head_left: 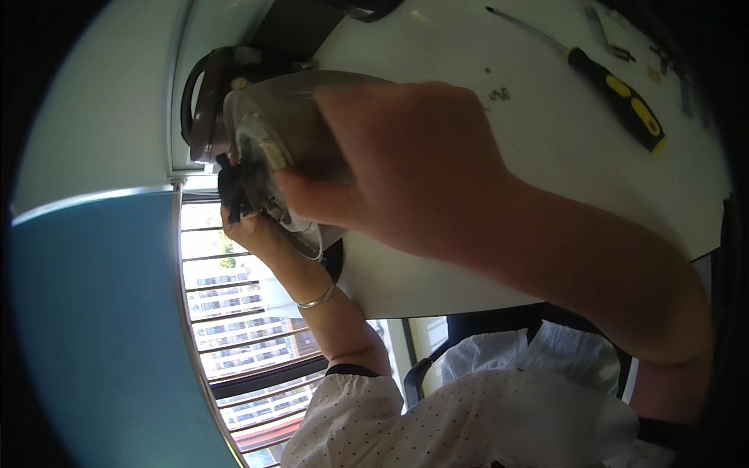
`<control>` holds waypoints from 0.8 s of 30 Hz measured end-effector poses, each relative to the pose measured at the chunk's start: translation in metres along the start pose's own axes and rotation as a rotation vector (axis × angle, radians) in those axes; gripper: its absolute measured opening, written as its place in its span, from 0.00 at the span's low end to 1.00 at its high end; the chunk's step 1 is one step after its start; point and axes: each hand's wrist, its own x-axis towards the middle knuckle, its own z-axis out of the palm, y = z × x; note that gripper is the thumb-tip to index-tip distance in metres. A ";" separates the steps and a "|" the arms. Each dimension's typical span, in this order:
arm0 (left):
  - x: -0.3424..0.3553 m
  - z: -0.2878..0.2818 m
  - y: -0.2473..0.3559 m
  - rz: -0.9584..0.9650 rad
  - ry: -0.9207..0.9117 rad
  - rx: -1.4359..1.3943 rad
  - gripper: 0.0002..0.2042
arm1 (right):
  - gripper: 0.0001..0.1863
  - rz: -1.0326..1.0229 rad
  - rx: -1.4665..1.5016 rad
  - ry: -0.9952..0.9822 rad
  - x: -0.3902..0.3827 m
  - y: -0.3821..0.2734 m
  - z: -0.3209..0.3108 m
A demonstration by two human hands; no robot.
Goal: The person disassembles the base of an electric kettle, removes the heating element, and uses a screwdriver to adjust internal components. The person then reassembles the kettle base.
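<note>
A rounded, greyish metal-looking vessel (304, 97) is tilted above the table at left of centre, its open end with exposed inner parts facing left. My right hand (413, 156) is closed around its side, the thumb lying near the rim. Below and left, my left hand (253, 232) grips a black part (231, 191) at that open end; most of its fingers are hidden. I cannot tell whether the black part is fixed to the vessel. Just behind stands a dark brown appliance piece with a curved handle (191, 97).
On the white table (437, 273) lie a black-and-yellow screwdriver (620, 97), several small screws (499, 94) and a bent metal piece (605, 35) at the far right. A blue panel (94, 312) and a slatted window (246, 327) border the left. A dark chair (417, 382) stands near me.
</note>
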 end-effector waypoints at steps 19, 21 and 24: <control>0.005 0.006 0.035 -0.124 -0.139 -0.829 0.08 | 0.35 -0.120 0.178 -0.262 0.034 -0.030 -0.023; 0.006 0.003 0.034 -0.117 -0.158 -0.825 0.09 | 0.33 -0.232 0.214 -0.346 0.048 -0.038 -0.019; 0.004 -0.001 0.035 -0.124 -0.184 -0.849 0.10 | 0.34 -0.464 0.114 -0.478 0.071 -0.051 -0.013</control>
